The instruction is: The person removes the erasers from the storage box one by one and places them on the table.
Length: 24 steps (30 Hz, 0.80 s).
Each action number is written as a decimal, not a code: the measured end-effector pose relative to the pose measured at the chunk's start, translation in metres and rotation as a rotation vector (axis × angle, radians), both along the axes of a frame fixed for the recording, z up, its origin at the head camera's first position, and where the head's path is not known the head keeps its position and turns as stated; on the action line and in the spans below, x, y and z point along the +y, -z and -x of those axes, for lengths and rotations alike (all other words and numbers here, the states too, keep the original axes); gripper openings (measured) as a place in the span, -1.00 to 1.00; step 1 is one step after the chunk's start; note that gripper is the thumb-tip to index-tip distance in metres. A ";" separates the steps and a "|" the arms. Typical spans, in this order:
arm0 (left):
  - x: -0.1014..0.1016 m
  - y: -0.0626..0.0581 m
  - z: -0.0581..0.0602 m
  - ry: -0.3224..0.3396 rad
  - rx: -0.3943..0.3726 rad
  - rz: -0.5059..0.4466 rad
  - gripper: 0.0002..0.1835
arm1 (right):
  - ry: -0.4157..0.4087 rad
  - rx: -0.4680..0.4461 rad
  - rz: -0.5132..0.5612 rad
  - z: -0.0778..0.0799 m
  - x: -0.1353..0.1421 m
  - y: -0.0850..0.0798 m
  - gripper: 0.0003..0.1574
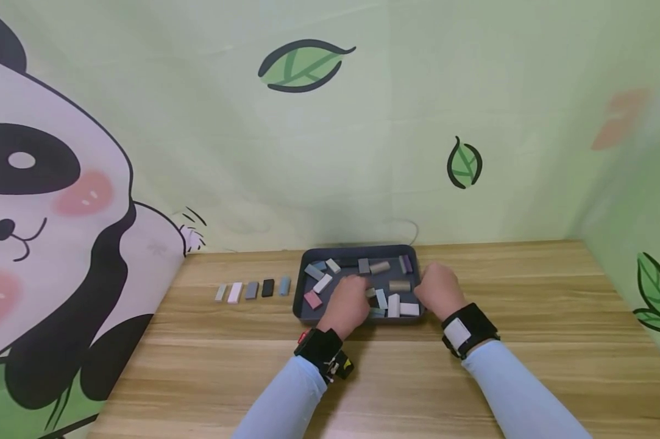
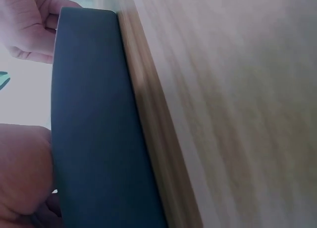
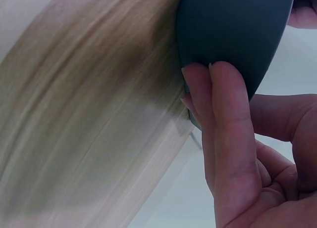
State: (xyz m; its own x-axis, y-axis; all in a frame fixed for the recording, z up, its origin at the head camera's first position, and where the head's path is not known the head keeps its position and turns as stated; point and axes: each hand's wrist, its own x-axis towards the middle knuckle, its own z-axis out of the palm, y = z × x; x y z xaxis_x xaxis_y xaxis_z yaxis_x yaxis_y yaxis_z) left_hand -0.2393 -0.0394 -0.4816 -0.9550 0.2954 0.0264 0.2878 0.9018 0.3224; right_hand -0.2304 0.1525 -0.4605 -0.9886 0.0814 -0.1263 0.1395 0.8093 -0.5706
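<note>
A dark blue-grey tray [image 1: 357, 249] holds several small blocks in white, grey, blue, tan and pink. My left hand [image 1: 347, 306] reaches down inside it, over the middle of the blocks. Its fingertips are hidden in the head view; in the left wrist view the tray wall [image 2: 94, 114] covers them. With my right hand [image 1: 441, 289] I grip the tray's right side. The right wrist view shows the fingers [image 3: 230, 109] against the outer wall and the thumb at the rim. A pink block [image 1: 313, 299] and a white block [image 1: 393, 305] lie near the left hand.
Left of the tray, a spaced row lies on the wooden table [image 1: 527, 341]: a pale green block [image 1: 220, 292], a white one [image 1: 234, 292], a grey one [image 1: 251, 290], a black one [image 1: 267, 288] and a blue one [image 1: 284, 286]. Behind stands a printed backdrop [image 1: 335, 152].
</note>
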 end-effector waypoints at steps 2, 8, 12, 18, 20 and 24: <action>-0.004 -0.002 -0.003 -0.010 -0.027 -0.048 -0.79 | 0.002 -0.008 -0.001 0.000 0.000 0.000 -0.59; -0.020 -0.010 -0.010 -0.038 0.031 -0.185 -0.81 | 0.001 -0.013 -0.003 0.001 0.000 0.001 -0.59; -0.038 -0.016 -0.016 -0.081 0.124 -0.286 -0.82 | -0.004 -0.006 -0.003 0.001 0.000 0.002 -0.59; -0.072 -0.030 -0.024 -0.188 0.241 -0.445 -0.75 | -0.012 0.011 0.004 0.000 0.000 0.002 -0.60; -0.084 -0.035 -0.026 -0.242 0.263 -0.488 -0.76 | -0.011 0.014 0.000 0.000 0.001 0.002 -0.60; -0.107 -0.039 -0.030 -0.350 0.306 -0.525 -0.76 | -0.014 0.029 -0.013 0.001 0.000 0.004 -0.60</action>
State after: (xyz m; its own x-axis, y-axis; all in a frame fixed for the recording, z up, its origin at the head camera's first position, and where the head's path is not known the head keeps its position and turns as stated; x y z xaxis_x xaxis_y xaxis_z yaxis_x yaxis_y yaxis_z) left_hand -0.2097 -0.1465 -0.4428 -0.9186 -0.1536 0.3642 0.1561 0.7055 0.6913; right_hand -0.2311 0.1529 -0.4642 -0.9929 0.0695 -0.0966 0.1121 0.8185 -0.5634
